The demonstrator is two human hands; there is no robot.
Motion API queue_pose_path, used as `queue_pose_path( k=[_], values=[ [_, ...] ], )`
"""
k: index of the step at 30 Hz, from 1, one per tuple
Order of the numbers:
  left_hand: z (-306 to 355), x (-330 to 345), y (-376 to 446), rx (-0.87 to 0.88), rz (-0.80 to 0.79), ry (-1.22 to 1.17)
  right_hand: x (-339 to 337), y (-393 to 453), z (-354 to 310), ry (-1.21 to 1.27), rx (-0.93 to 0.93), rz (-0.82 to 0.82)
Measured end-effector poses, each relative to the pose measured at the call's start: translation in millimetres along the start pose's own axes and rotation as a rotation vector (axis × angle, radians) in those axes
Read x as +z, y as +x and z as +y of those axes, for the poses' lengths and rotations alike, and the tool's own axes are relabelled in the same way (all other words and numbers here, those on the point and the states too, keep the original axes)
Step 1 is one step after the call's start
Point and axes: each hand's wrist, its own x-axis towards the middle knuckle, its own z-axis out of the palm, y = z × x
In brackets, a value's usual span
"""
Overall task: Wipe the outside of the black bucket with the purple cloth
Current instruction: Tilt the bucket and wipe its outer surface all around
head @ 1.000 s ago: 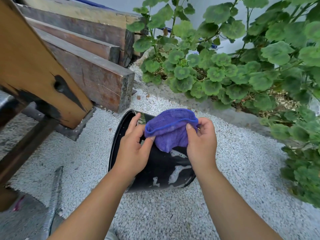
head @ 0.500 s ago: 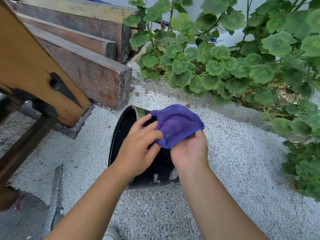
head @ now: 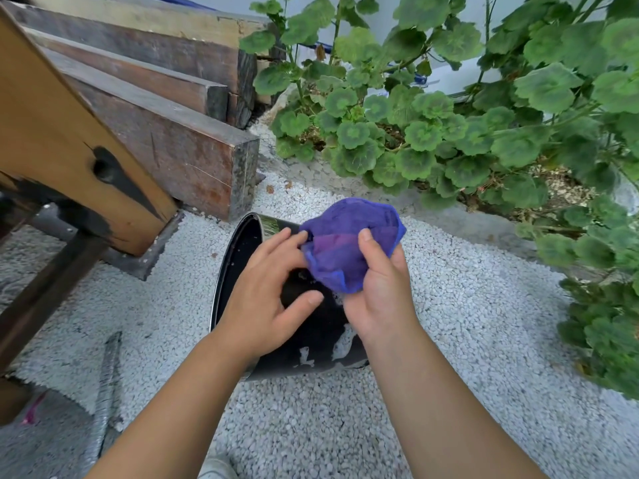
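Fingers (head: 375,252) of the right hand (head: 380,299) bunch the purple cloth (head: 349,236) into a wiping pad at frame centre, left hand (head: 266,305) spread loose, over the sideways-lying black bucket (head: 311,340).

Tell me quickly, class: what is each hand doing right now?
Left hand: open, fingers spread, fingertips at the purple cloth, above the black bucket.
Right hand: closed, holding the purple cloth.

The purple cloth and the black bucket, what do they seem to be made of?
The purple cloth looks like soft microfibre or terry: fuzzy, matte pile, stitched hem, crumpling in the right hand. The black bucket is probably smooth, slightly glossy plastic or painted metal, with whitish patches on its wall.
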Motion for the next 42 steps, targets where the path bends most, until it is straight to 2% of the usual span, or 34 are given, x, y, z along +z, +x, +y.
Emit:
queue_pose_path(
  k=[2, 4, 8, 11, 14, 18, 21, 23, 25, 27, 31, 33, 35, 37, 40, 42],
  values=[
    [1.5, 1.2, -1.7, -0.041, 0.104, -0.085, 1.0, 2.1, -2.0, -0.038, -0.035, 0.022],
    [3.9, 3.9, 0.2, -0.069, 0.135, -0.071, 2.6, -2.1, -0.8, -0.107, -0.034, -0.031],
    [9.6, 2.9, 9.0, -0.203, 0.019, -0.049, 6.3, -10.3, 1.9, -0.074, 0.047, -0.293],
    [10.0, -2.0, 11.6, -0.228, -0.056, 0.010, 1.0, -9.3, 2.2, -0.058, 0.116, -0.370],
    [8.3, -5.2, 10.5, -0.271, -0.084, 0.028, -4.4, -8.2, 5.8, -0.224, 0.105, -0.426],
    [6.3, -7.2, 7.2, -0.340, 0.002, -0.235, -0.3, -3.7, 7.5, -0.774, -0.093, -0.475],
    [3.6, -5.9, 6.5, -0.399, 0.019, -0.370, -7.1, -3.1, 12.6, -0.789, -0.072, -0.577],
    [1.2, -8.0, 7.4, -0.352, 0.000, -0.267, -11.8, -6.5, 18.2, -0.818, -0.193, -0.477],
    [-3.8, -9.7, 7.6, -0.210, -0.029, -0.107, -13.8, -9.2, 23.1, -0.846, -0.315, -0.352],
    [-6.6, -12.5, 5.2, -0.173, -0.059, -0.087, -18.2, -7.8, 23.2, -0.828, -0.384, -0.269],
    [-12.2, -18.9, -3.5, -0.253, -0.120, -0.153, -36.1, 13.1, -5.4, -0.522, -0.293, 0.093],
    [-15.2, -20.8, -7.8, -0.304, -0.124, -0.189, -42.9, 22.5, -18.2, -0.434, -0.278, 0.186],
    [-15.9, -19.2, -9.6, -0.337, -0.097, -0.213, -38.5, 23.7, -13.8, -0.594, -0.305, 0.144],
    [-14.4, -14.1, -8.3, -0.329, -0.074, -0.233, -23.3, 15.4, 5.3, -0.863, -0.339, 0.005],
    [-11.3, -5.1, -3.2, -0.284, -0.085, -0.271, 0.3, -3.7, 41.6, -1.239, -0.643, -0.181],
    [-8.9, -1.6, 0.8, -0.298, -0.100, -0.366, 5.6, -10.4, 58.0, -1.367, -0.803, -0.198]
  ],
)
